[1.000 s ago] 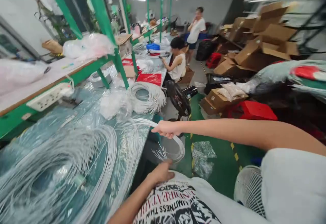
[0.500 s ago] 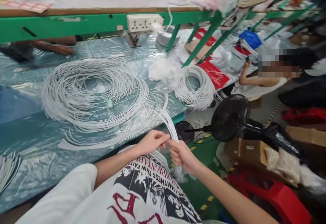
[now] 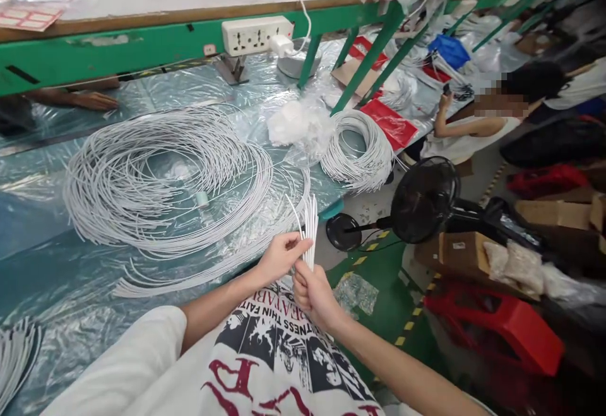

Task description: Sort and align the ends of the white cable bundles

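A bundle of thin white cables (image 3: 311, 217) stands upright in front of my shirt, its loose ends fanned a little at the top. My right hand (image 3: 313, 295) is closed around the bundle below those ends. My left hand (image 3: 283, 255) is beside it, thumb and fingers pinching at the cables from the left; one cable leans away from the others there. On the plastic-covered table, a large loose coil of white cable (image 3: 113, 170) lies to the left, with a small pale green spool (image 3: 202, 199) inside its near edge. A separate row of cables (image 3: 189, 277) curves along the table's front edge.
A smaller cable coil (image 3: 355, 151) lies by crumpled clear plastic (image 3: 300, 127). A green-framed shelf with a power strip (image 3: 258, 35) spans the back. On the right are a black fan (image 3: 425, 200), cartons (image 3: 457, 255) and a seated person (image 3: 473, 135). Another person's hand (image 3: 95, 100) rests at far left.
The cables in my right hand now end in free, upright tips, where they earlier arched back toward the table. My right hand has shifted left, and my left hand now pinches at the bundle.
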The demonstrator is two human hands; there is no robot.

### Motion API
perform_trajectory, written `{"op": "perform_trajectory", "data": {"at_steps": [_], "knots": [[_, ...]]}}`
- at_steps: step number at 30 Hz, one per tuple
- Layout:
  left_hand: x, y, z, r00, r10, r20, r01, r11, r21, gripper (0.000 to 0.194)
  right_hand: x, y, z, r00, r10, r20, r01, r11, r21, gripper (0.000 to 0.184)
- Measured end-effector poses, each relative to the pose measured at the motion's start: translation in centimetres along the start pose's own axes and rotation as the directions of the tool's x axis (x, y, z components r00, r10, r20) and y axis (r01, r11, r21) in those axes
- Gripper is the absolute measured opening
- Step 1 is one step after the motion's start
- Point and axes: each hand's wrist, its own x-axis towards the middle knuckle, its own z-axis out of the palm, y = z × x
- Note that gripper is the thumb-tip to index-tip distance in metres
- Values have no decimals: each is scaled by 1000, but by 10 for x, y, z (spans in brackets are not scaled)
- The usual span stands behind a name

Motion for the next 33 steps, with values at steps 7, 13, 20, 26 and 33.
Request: {"op": "perform_trajectory", "data": {"at_steps": [7,13,20,26,33], "knots": [[18,23,-11,986,13,-166,-35,991,-132,51,0,15,8,973,-228,31,230,964,-132,66],[28,40,-3,989,37,-143,-47,997,-67,48,-8,13,4,931,-361,-47,358,932,-52,58],[15,59,3,968,205,-142,-176,965,196,48,-16,17,-9,908,-411,-85,403,910,-97,60],[11,76,7,959,244,-146,-210,953,218,34,-22,13,-19,889,-457,-42,453,889,-71,62],[15,86,24,991,56,124,-71,990,122,42,-43,20,-40,857,-502,120,510,858,-53,60]]}}
